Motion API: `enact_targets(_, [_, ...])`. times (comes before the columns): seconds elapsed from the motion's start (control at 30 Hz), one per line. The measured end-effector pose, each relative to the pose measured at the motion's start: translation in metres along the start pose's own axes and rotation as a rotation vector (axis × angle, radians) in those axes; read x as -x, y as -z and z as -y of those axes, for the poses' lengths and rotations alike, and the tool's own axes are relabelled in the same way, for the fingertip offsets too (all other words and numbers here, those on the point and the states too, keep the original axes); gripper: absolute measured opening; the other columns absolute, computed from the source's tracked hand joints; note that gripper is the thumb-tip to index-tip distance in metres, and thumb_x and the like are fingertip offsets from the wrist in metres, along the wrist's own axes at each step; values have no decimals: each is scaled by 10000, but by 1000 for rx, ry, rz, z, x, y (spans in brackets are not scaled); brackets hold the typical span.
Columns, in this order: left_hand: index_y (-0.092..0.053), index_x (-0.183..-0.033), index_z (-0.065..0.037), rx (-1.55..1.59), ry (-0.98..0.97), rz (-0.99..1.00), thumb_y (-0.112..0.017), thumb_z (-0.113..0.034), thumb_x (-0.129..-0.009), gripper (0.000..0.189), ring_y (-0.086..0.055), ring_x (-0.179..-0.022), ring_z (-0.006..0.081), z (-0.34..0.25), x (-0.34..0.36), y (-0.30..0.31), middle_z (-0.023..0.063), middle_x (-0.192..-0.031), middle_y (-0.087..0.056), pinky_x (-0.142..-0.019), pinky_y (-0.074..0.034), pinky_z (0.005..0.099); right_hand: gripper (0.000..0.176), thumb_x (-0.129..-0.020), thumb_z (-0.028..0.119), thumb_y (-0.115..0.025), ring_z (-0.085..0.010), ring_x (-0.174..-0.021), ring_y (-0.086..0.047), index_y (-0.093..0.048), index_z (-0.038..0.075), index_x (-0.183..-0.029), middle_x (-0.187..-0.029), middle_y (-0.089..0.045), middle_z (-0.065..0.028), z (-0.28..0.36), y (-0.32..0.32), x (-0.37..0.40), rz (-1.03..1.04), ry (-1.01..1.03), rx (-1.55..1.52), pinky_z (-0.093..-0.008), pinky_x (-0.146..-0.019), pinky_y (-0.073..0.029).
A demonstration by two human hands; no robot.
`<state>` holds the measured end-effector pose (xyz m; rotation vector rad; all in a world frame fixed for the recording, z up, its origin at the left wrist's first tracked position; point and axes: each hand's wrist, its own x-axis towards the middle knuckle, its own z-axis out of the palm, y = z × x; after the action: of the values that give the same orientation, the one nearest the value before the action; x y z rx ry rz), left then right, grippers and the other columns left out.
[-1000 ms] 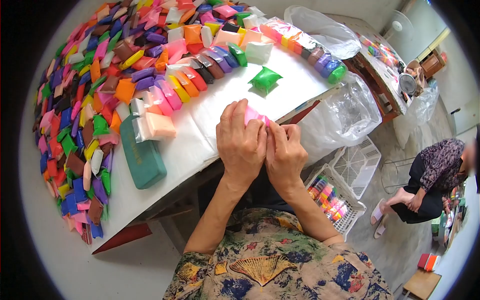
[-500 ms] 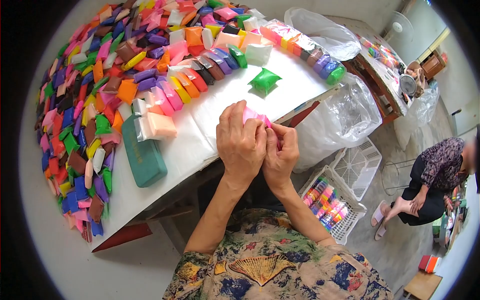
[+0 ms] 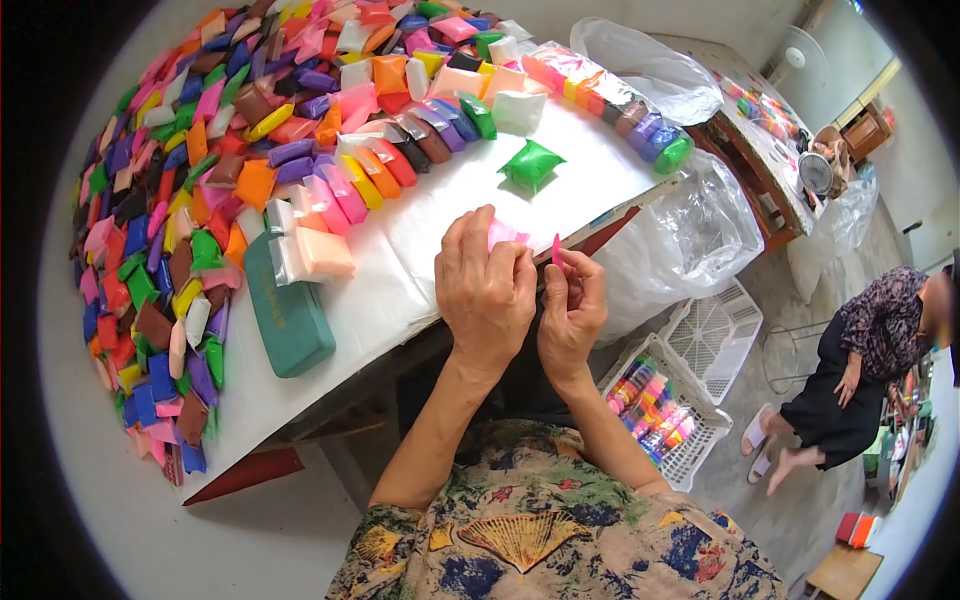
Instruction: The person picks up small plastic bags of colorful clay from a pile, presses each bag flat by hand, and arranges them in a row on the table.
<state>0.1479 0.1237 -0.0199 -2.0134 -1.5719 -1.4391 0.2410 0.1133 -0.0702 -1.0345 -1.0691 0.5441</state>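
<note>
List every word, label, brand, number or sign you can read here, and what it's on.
No text is readable.
Green case: faint lettering on its top, too small and blurred to read.
Pink piece in the right hand: no lettering visible.

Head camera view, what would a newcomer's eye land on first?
The heap of colourful packets on the left of the table likely catches the eye first. Next, at the near edge, the right hand pinches a bright pink piece and the left hand holds a paler pink piece. A lone green packet lies beyond them.
</note>
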Motion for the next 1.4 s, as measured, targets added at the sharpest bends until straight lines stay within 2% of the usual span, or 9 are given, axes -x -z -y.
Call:
enact_targets(0.1, [-679,-870,-21,-6,1,1,-740,-84,-787,121,-557,-1167,351,-1,-1,1,163,-1258,-620,-983,-450,445,196,-929,-15,-639,-186,-722,-586,-635,2,-1125,-892,-591,-98,11,8,-1,119,113,176,-314,-615,-479])
enact_targets(0.2, [-669,-868,-22,1,1,-4,-736,-80,-791,117,-557,-1168,352,-1,-1,0,165,-1255,-621,-980,-449,445,253,-894,-41,-641,-261,-727,-590,-640,6,-1142,-879,-595,-131,18,11,-6,186,312,309,-358,-620,-486])
enact_targets(0.3, [-660,-865,-22,8,4,-5,-734,-80,-794,118,-557,-1168,352,-1,-1,0,166,-1251,-622,-978,-449,446,253,-879,-45,-642,-290,-729,-585,-647,10,-1126,-870,-599,-143,28,12,-10,204,313,343,-382,-622,-490])
enact_targets(0.6, [-661,-861,-21,0,4,0,-739,-83,-778,130,-559,-1166,349,-2,-2,1,168,-1246,-625,-979,-448,445,257,-878,-22,-646,-281,-696,-595,-655,30,-1130,-850,-578,-132,27,13,-17,213,357,394,-386,-590,-494])
enact_targets(0.9, [-665,-853,-25,-10,-9,5,-736,-82,-766,126,-563,-1155,344,-1,-3,1,164,-1234,-629,-961,-451,441,353,-865,27,-663,-257,-671,-636,-644,65,-1216,-893,-563,-110,22,11,-16,178,483,630,-378,-520,-528])
enact_targets(1.1, [-670,-847,-35,4,-13,13,-735,-83,-760,119,-565,-1150,344,0,-3,2,164,-1229,-629,-954,-451,437,355,-867,37,-658,-260,-682,-646,-639,62,-1221,-902,-558,-109,23,8,-12,168,472,681,-381,-510,-536])
enact_targets(1.4, [-672,-847,-35,9,-27,22,-728,-85,-766,110,-562,-1152,350,0,-4,4,169,-1234,-624,-963,-445,444,171,-926,58,-618,-340,-687,-624,-646,40,-1093,-858,-576,-152,38,11,-25,279,347,576,-420,-564,-510])
